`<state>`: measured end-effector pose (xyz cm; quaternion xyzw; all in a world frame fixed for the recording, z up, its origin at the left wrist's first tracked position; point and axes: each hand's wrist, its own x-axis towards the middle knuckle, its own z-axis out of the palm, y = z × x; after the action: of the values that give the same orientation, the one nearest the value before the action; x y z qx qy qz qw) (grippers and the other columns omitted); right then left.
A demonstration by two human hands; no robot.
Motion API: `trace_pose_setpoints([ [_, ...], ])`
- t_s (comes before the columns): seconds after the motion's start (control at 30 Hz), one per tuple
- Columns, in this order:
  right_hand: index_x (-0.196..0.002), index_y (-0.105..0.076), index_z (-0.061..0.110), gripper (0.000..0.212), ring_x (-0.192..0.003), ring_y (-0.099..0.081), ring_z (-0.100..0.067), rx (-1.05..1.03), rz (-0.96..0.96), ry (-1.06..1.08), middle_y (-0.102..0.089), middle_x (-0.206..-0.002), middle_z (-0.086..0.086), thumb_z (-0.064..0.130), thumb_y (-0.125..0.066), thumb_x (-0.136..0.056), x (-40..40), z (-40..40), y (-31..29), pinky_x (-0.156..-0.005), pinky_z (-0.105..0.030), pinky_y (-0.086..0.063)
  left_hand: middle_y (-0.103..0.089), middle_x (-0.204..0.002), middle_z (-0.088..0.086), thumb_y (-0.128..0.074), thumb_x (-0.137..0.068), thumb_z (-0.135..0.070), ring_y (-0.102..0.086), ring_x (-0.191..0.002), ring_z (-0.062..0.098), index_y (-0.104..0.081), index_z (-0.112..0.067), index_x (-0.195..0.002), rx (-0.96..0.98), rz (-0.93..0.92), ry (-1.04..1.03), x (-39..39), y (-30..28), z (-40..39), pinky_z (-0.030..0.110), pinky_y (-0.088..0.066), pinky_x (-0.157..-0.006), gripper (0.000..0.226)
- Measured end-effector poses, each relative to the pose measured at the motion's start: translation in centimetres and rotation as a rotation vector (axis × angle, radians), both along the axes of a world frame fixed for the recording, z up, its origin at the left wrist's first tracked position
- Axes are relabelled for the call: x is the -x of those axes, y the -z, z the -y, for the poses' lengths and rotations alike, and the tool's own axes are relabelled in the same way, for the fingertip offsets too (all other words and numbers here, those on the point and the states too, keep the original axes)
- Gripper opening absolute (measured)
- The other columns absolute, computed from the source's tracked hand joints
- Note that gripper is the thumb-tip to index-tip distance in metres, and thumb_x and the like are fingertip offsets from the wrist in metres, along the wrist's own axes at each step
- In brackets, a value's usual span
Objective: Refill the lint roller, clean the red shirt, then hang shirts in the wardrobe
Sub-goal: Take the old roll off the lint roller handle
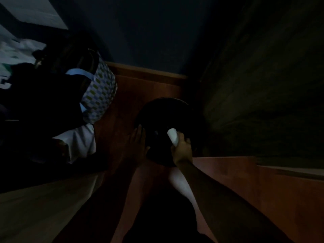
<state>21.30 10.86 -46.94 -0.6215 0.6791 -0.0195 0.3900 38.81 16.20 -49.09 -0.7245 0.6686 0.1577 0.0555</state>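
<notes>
Dim reddish-brown wooden floor [140,95] lies under me, beside a checkered fabric bag [100,95]. My right hand [182,149] is wrapped around a white cylindrical lint roll [172,136], over a dark round container [163,116]. My left hand [137,142] rests flat, fingers extended, against the container's side.

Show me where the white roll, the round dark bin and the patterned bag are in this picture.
white roll [172,137], head view, on its upper free end.
round dark bin [163,109], head view, on its far rim.
patterned bag [100,95], head view, on its checked side.
</notes>
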Motion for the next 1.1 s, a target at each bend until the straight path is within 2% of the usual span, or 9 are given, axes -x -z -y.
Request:
trace_pose_setpoints([
  [0.07,-0.144,-0.034,0.019,0.058,-0.121,-0.049,-0.040,0.002,0.008,0.000,-0.041,-0.137,-0.020,0.015,-0.057,-0.091,-0.4,0.6,1.6,-0.100,-0.044,-0.045,-0.054,-0.130,0.028,-0.075,-0.070,-0.035,-0.058,-0.114,0.043,-0.049,0.006,-0.130,-0.002,-0.016,-0.052,-0.2,1.1,0.9,0.053,-0.045,-0.095,0.077],
  [0.2,-0.147,-0.029,0.023,0.059,-0.125,-0.045,-0.041,-0.020,0.013,-0.026,-0.031,-0.144,-0.021,0.015,-0.053,-0.094,-0.7,1.2,3.3,-0.105,-0.043,-0.040,-0.058,-0.125,0.031,-0.041,-0.076,-0.040,-0.057,-0.114,0.043,-0.050,0.008,-0.125,-0.091,-0.064,-0.016,-0.1,1.8,1.8,0.055,-0.051,-0.082,0.069],
  [0.3,-0.148,-0.028,0.023,0.061,-0.125,-0.044,-0.044,-0.016,0.022,-0.053,-0.031,-0.145,-0.022,0.019,-0.054,-0.093,-0.5,1.2,3.9,-0.103,-0.045,-0.040,-0.058,-0.124,0.031,-0.043,-0.075,-0.038,-0.061,-0.108,0.044,-0.050,0.008,-0.125,-0.084,-0.032,-0.004,-0.2,2.3,1.9,0.044,-0.037,-0.099,0.069],
  [0.37,-0.147,-0.029,0.022,0.062,-0.124,-0.044,-0.045,-0.019,0.023,-0.062,-0.032,-0.143,-0.022,0.018,-0.056,-0.092,-0.1,0.8,3.5,-0.103,-0.045,-0.041,-0.057,-0.126,0.030,-0.046,-0.076,-0.038,-0.061,-0.110,0.043,-0.049,0.007,-0.126,-0.068,0.004,0.010,-0.1,2.1,1.5,0.040,-0.028,-0.100,0.068],
  [0.5,-0.148,-0.028,0.022,0.065,-0.125,-0.043,-0.045,-0.042,0.019,-0.091,-0.033,-0.143,-0.023,0.019,-0.057,-0.090,0.5,-0.3,-1.1,-0.102,-0.049,-0.042,-0.045,-0.138,0.031,-0.032,-0.085,-0.043,-0.050,-0.124,0.043,-0.040,0.008,-0.135,-0.094,-0.025,-0.029,-0.9,-2.0,-0.3,0.052,-0.043,-0.101,0.072],
  [0.63,-0.148,-0.026,0.030,0.068,-0.125,-0.044,-0.043,-0.019,-0.048,-0.176,-0.035,-0.143,-0.020,0.027,-0.058,-0.089,0.7,-2.3,-10.2,-0.097,-0.052,-0.045,-0.015,-0.155,0.024,-0.015,-0.088,-0.051,-0.018,-0.144,0.038,-0.023,0.000,-0.148,-0.113,-0.122,-0.136,-1.0,-11.5,-2.7,0.052,-0.021,-0.115,0.079],
  [0.77,-0.149,-0.016,0.038,0.071,-0.136,-0.028,-0.040,0.005,-0.068,-0.282,-0.022,-0.153,-0.015,0.035,-0.054,-0.089,0.0,-4.4,-21.8,-0.102,-0.055,-0.039,0.001,-0.157,0.010,-0.008,-0.084,-0.068,-0.003,-0.147,0.030,-0.007,-0.006,-0.150,-0.066,-0.084,-0.285,-1.5,-24.8,-3.7,0.049,0.000,-0.118,0.090],
  [0.97,-0.152,-0.004,0.036,0.074,-0.146,-0.006,-0.036,0.149,-0.038,-0.325,0.001,-0.161,-0.012,0.040,-0.049,-0.094,-1.4,-5.1,-40.5,-0.112,-0.053,-0.028,-0.001,-0.160,0.014,-0.036,-0.097,-0.046,-0.001,-0.147,0.032,-0.003,-0.008,-0.152,0.086,0.027,-0.412,-1.5,-44.3,-4.0,0.051,0.000,-0.116,0.074],
  [1.1,-0.152,-0.004,0.037,0.077,-0.147,-0.009,-0.034,0.395,0.067,-0.337,-0.001,-0.161,-0.010,0.042,-0.052,-0.092,-1.1,-2.5,-50.5,-0.113,-0.054,-0.027,-0.013,-0.157,0.019,-0.047,-0.095,-0.035,-0.016,-0.144,0.037,-0.018,-0.008,-0.150,0.257,0.063,-0.386,-0.6,-54.7,-1.0,0.058,-0.013,-0.113,0.068],
])
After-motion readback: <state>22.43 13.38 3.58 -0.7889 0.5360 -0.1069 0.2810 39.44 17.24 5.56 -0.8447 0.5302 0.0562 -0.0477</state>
